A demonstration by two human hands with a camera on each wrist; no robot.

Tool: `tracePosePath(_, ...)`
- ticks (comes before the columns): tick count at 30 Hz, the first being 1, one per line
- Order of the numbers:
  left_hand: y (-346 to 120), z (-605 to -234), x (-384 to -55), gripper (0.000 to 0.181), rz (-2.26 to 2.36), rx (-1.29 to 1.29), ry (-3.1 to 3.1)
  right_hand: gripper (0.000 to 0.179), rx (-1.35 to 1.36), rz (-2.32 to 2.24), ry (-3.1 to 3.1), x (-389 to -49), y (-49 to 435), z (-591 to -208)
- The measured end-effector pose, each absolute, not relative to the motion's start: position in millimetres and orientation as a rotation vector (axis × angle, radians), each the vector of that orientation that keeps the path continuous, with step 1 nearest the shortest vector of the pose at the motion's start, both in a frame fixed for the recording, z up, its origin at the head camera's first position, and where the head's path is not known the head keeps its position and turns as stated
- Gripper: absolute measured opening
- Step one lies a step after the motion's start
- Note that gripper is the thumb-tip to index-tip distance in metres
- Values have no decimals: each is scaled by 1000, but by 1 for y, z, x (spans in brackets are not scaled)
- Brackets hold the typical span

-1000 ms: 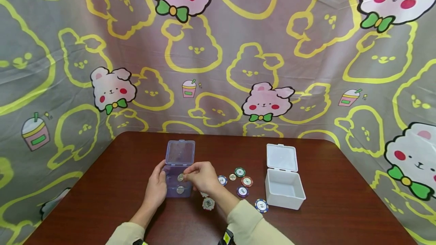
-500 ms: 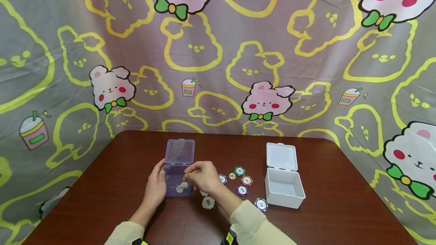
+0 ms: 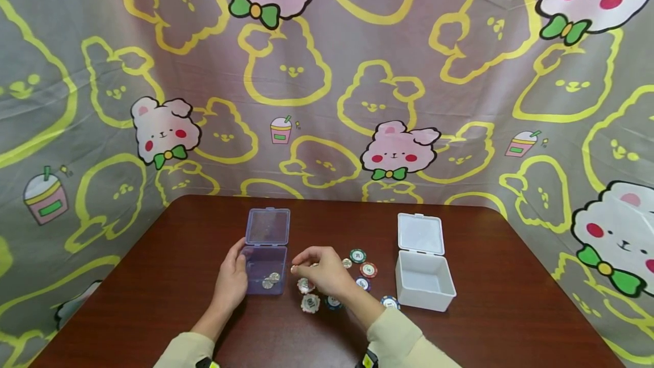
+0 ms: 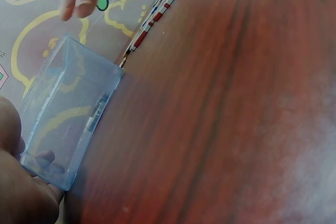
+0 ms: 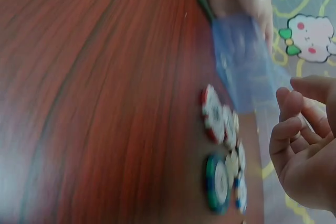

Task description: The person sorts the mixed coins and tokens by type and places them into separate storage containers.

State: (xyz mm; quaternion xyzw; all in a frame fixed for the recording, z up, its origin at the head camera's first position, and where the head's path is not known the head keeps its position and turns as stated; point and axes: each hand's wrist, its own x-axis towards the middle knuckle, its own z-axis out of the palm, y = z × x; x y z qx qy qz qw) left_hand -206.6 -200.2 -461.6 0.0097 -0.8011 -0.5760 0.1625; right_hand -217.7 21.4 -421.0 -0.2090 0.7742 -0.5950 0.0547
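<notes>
A translucent blue box [image 3: 263,268] with its lid [image 3: 268,226] raised stands left of centre. Several silvery coins [image 3: 271,280] lie inside, near its front right corner. My left hand [image 3: 231,283] grips the box by its left side, and the left wrist view shows the fingers at the clear wall [image 4: 73,108]. Just right of the box, my right hand [image 3: 327,271] hovers above scattered poker chips. In the right wrist view its fingers [image 5: 294,124] are loosely bent, with nothing seen between them. A white-edged chip [image 3: 310,303] lies below this hand; others are partly hidden by it.
An open white box [image 3: 426,280] stands to the right, its lid [image 3: 420,234] tipped back. Between the boxes lie a green chip [image 3: 358,255], a red chip [image 3: 368,270], a blue chip [image 3: 390,302] and a small coin [image 3: 347,263]. Patterned cloth [image 3: 327,101] hangs behind the table.
My right hand has let a coin drop into the blue box, then moved right, out over the chips. The left hand stays on the box.
</notes>
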Motion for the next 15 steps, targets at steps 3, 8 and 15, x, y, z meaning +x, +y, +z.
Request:
tracePosePath(3, -200, -461, -207, 45, -1651, 28, -2285, 15, -612, -1803, 2323, -221, 35, -427)
tracePosePath(8, -200, -460, -206, 45, -1650, 26, -2295, 17, -588, -1790, 2351, -228, 59, -436)
tracePosePath(15, -200, -460, -206, 45, -1634, 30, -2305, 17, -529, -1700, 2501, -233, 86, -440)
